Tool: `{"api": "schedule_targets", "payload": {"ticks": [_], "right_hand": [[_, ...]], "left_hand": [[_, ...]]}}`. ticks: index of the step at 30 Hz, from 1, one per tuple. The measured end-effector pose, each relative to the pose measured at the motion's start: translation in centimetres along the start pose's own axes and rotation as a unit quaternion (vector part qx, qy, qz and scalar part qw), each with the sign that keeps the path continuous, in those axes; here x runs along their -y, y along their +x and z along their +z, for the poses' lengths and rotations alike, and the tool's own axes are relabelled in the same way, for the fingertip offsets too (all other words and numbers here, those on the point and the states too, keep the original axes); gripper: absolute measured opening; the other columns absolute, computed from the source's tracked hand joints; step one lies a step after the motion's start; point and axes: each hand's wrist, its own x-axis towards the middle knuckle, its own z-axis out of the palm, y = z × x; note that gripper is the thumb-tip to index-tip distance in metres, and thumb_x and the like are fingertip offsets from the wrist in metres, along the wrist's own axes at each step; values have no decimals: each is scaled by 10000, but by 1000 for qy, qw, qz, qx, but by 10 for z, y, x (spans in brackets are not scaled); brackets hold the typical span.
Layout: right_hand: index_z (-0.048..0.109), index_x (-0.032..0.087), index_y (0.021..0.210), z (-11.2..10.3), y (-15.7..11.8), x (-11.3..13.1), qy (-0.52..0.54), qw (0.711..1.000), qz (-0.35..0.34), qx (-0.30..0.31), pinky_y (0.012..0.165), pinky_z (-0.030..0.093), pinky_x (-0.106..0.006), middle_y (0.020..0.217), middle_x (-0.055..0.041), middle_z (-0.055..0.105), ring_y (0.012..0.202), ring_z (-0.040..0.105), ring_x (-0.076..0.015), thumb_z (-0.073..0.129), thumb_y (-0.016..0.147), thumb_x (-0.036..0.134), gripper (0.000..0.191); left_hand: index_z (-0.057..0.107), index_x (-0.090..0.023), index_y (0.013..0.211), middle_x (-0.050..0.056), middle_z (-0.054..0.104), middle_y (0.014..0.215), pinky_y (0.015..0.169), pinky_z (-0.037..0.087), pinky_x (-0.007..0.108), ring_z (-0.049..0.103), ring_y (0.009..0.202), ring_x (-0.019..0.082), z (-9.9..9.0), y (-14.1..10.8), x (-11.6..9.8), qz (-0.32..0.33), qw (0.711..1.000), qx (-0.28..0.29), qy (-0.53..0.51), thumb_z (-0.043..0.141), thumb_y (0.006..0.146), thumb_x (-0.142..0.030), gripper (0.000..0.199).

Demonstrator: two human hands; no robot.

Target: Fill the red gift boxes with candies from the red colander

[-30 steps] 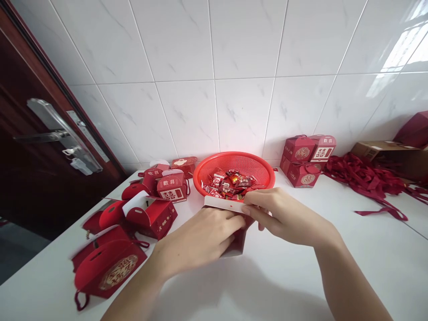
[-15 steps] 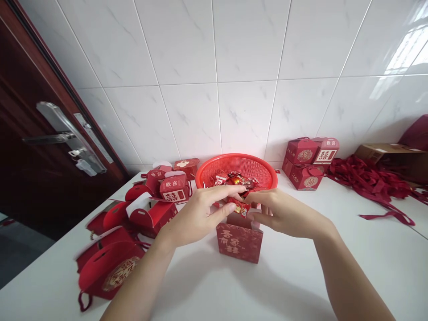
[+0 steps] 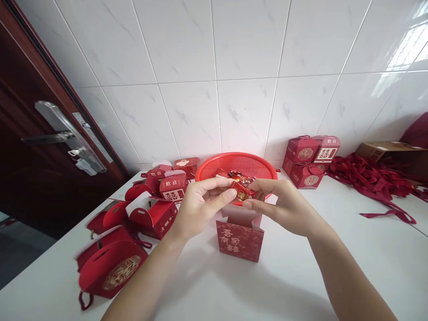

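- Bare left hand point(image 3: 200, 209), inside the small box a second ago, is now above it; since half a second ago it and the bare right hand point(image 3: 289, 206) have risen slightly with a shiny red-and-gold wrapped sweet point(image 3: 243, 192), while the open-topped maroon card box with pale lettering point(image 3: 240, 243) stays in place.
- Glossy white wall tiles with grey veins point(image 3: 240, 49) rise behind.
- Smooth white counter point(image 3: 364, 263) carries boxes, basket and ribbon.
- Dark reddish-brown door point(image 3: 20, 178) with a silver metal handle at far left.
- Red card boxes point(image 3: 115, 272), several open, clustered at left.
- Heap of dark red ribbon point(image 3: 371, 180) at right, beside an open brown cardboard carton point(image 3: 384, 146).
- Round red plastic mesh basket point(image 3: 257, 166) near the wall, holding more wrapped sweets.
- Closed red card boxes point(image 3: 307, 176) stacked right of the basket.
- Left grip: thumb and fingers pinched on the sweet. Right grip: curled at its right end; whether clamped, I cannot tell.
- Maroon box: upright below the hands, flap raised.
- Sweet: between both hands, above the box.
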Motion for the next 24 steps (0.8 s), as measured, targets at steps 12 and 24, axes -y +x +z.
{"api": "schedule_targets", "payload": {"ticks": [12, 24], "right_hand": [[727, 144, 728, -2, 7, -8, 217, 970, 85, 77, 560, 533, -286, 634, -38, 710, 559, 647, -159, 837, 749, 386, 267], [695, 149, 663, 6, 8, -17, 344, 928, 99, 101, 445, 452, -211, 565, -31, 699, 463, 604, -112, 850, 745, 316, 242]], "left_hand": [[811, -186, 960, 16, 752, 756, 599, 618, 210, 714, 678, 147, 6, -9, 0, 21, 997, -66, 30, 801, 799, -292, 193], [809, -189, 979, -6, 711, 697, 571, 580, 189, 663, 626, 114, 3, -8, -3, 69, 996, -52, 13, 775, 809, -227, 178]]}}
